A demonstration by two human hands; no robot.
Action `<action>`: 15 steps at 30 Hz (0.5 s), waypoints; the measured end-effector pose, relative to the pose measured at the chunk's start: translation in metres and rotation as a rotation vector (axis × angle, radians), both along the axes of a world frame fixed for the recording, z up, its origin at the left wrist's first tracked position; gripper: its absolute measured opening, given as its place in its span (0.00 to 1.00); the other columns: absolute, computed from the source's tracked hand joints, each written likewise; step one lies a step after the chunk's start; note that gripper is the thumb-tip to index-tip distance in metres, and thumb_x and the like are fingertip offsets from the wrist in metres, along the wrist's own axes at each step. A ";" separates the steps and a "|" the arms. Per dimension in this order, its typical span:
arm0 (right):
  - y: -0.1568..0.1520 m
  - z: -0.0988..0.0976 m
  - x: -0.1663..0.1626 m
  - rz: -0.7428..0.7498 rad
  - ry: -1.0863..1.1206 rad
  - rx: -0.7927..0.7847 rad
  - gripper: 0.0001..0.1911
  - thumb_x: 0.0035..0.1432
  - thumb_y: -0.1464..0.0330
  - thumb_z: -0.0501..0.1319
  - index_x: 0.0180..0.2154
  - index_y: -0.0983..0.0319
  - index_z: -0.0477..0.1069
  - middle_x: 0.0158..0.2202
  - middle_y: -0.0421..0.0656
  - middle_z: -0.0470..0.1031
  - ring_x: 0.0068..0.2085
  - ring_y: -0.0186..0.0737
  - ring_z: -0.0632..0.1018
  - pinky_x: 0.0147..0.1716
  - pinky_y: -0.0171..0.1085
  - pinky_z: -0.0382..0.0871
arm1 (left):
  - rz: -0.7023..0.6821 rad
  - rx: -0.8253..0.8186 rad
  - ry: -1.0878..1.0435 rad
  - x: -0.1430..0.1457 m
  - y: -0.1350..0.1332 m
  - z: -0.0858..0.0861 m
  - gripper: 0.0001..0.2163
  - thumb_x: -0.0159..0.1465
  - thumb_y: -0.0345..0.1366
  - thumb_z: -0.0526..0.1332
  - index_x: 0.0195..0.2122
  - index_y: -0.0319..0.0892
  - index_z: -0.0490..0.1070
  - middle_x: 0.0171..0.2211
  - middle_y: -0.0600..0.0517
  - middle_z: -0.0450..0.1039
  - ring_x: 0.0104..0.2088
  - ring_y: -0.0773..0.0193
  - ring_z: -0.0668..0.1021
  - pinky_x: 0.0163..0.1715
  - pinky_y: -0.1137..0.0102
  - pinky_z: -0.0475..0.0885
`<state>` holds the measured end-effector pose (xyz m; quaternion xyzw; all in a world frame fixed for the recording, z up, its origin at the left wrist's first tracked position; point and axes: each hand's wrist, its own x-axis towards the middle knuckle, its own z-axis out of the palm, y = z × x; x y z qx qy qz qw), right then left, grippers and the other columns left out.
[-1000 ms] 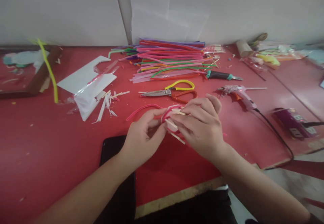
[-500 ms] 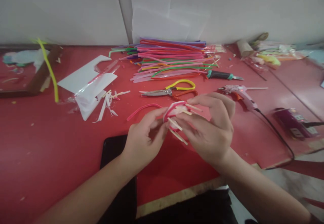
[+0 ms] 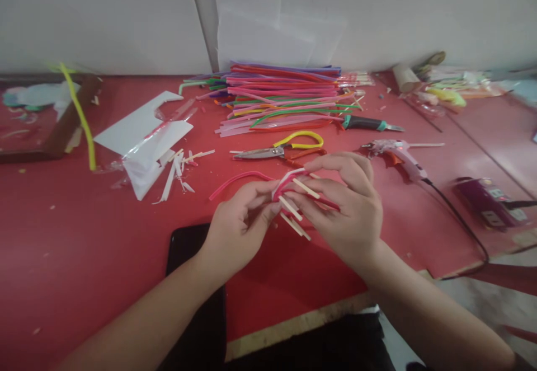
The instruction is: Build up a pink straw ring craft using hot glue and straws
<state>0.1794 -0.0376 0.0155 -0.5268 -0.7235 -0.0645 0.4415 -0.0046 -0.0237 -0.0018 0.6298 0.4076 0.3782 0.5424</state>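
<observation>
Several pale sticks (image 3: pixel 290 207) already jut from the pink-edged piece (image 3: pixel 286 181) above the worktop (image 3: pixel 289 287), toward its near edge; left hand's (image 3: pixel 235 220) grip pinches it, right hand (image 3: pixel 350 209) touches its rim, pinch unclear; the pink strip (image 3: pixel 235 178) trails loose, seemingly unfinished.

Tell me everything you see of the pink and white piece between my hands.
The piece shows a white edge, a pink strip running along it, and several straight, pale sticks that look wooden. The sticks slant out toward the picture's lower right. It's held above the red table: your left hand pinches its left side between thumb and fingers, while your right hand has fingers at its far edge and by the sticks. Fingers hide much of it, so its full shape is unclear.
</observation>
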 end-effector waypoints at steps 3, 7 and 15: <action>0.000 0.000 0.001 -0.003 -0.011 -0.009 0.01 0.58 0.66 0.70 0.34 0.54 0.80 0.40 0.43 0.80 0.46 0.48 0.78 0.49 0.51 0.72 | -0.023 0.001 0.018 -0.002 0.001 -0.001 0.14 0.67 0.37 0.64 0.53 0.45 0.73 0.47 0.47 0.84 0.45 0.58 0.85 0.44 0.69 0.81; -0.001 -0.001 0.003 0.019 -0.025 -0.015 0.02 0.60 0.67 0.69 0.33 0.56 0.78 0.38 0.42 0.80 0.42 0.44 0.79 0.45 0.46 0.74 | -0.053 0.025 0.056 -0.004 0.001 0.000 0.13 0.67 0.36 0.64 0.53 0.46 0.73 0.46 0.48 0.84 0.45 0.58 0.85 0.45 0.70 0.80; 0.006 -0.002 0.016 0.268 -0.087 -0.217 0.06 0.65 0.70 0.61 0.41 0.60 0.76 0.49 0.49 0.76 0.50 0.45 0.78 0.48 0.46 0.76 | 0.017 -0.067 0.021 -0.001 0.003 -0.004 0.15 0.67 0.40 0.64 0.53 0.45 0.74 0.43 0.47 0.85 0.41 0.56 0.86 0.39 0.67 0.83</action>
